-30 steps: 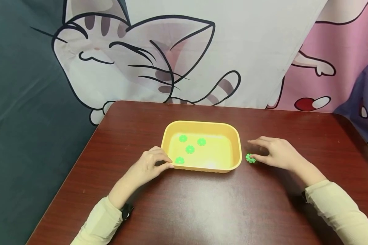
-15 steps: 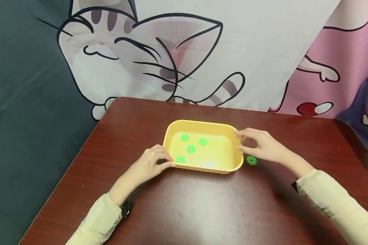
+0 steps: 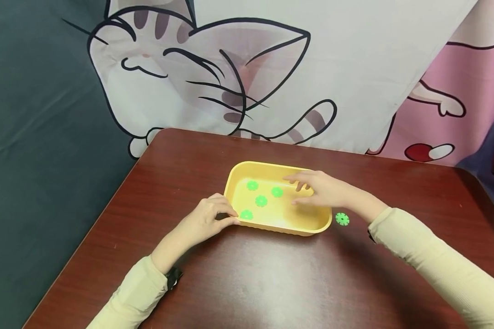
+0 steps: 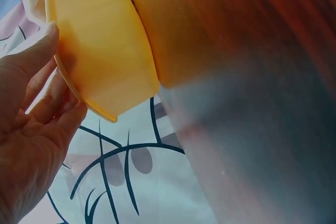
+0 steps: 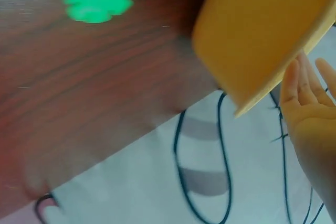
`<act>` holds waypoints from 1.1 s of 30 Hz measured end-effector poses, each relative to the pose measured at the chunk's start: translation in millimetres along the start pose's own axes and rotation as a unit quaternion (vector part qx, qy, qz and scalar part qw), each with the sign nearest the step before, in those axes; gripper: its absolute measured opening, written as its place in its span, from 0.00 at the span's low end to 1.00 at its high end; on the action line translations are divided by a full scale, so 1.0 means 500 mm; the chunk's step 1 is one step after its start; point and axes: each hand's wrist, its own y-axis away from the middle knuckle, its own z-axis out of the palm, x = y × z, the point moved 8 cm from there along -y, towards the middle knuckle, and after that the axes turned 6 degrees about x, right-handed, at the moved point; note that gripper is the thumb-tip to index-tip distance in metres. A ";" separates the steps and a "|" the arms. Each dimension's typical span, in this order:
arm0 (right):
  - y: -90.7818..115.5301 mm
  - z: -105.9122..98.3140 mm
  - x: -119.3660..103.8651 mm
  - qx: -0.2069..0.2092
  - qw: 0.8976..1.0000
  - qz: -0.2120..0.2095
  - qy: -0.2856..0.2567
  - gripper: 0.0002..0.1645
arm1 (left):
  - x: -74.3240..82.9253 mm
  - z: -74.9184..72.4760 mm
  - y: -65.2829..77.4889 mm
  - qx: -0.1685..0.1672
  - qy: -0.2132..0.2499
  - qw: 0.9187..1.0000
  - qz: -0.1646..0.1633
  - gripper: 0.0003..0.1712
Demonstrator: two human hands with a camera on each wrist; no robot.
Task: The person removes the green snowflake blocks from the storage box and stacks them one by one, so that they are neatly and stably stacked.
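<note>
A yellow plastic tray (image 3: 296, 228) stands on the table, with several green notched discs (image 3: 261, 201) lying on its floor toward the left. My left hand (image 3: 203, 219) pinches the tray's near left rim between thumb and fingers; the left wrist view shows the thumb (image 4: 44, 40) on one side of that rim. Over the tray's right half hovers my right hand (image 3: 325, 188), fingers spread and loosely bent, nothing between them. Another green notched disc (image 3: 342, 219) lies on the table just outside the tray's right end, below the right forearm.
The dark red-brown wooden table (image 3: 271, 283) has a straight far edge against a hanging cloth (image 3: 354, 68) printed with cartoon cats. A dark green curtain (image 3: 37, 183) hangs along the left side.
My right hand has left the loose disc outside the tray and moved left, over the tray's right wall, to above its inside. The left hand keeps its hold on the rim.
</note>
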 end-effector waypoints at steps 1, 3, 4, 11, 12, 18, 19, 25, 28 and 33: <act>-0.010 0.007 -0.004 -0.008 1.000 -0.005 0.002 0.35 | 0.000 0.000 0.001 -0.001 0.000 1.000 -0.002 0.05; -0.028 0.021 -0.015 -0.021 1.000 -0.016 -0.001 0.34 | -0.001 0.000 0.001 -0.006 -0.001 1.000 -0.005 0.05; -0.036 0.028 -0.020 -0.027 0.999 -0.020 -0.007 0.34 | -0.001 0.001 0.001 -0.007 0.000 1.000 -0.005 0.05; -0.062 0.087 -0.034 -0.046 0.998 -0.018 -0.033 0.35 | 0.000 0.008 -0.001 -0.018 0.006 1.000 -0.002 0.05; -0.064 0.094 -0.036 -0.046 0.998 -0.014 -0.029 0.35 | 0.000 0.008 -0.001 -0.018 0.005 1.000 -0.001 0.05; -0.077 0.117 -0.048 -0.031 0.999 -0.016 -0.012 0.32 | 0.000 0.000 0.004 -0.009 0.002 1.000 0.007 0.05; -0.078 0.119 -0.049 -0.027 0.999 -0.018 -0.009 0.31 | 0.000 0.000 0.004 -0.008 0.002 1.000 0.008 0.05; -0.084 0.137 -0.040 -0.011 1.000 -0.006 0.007 0.30 | -0.002 0.002 0.004 -0.011 0.004 1.000 0.004 0.05; -0.086 0.142 -0.037 0.002 1.000 -0.003 -0.002 0.29 | -0.002 0.002 0.004 -0.012 0.005 1.000 0.004 0.05; -0.088 0.147 -0.025 0.025 0.998 0.015 -0.047 0.27 | -0.002 0.000 0.005 -0.010 0.006 1.000 0.007 0.04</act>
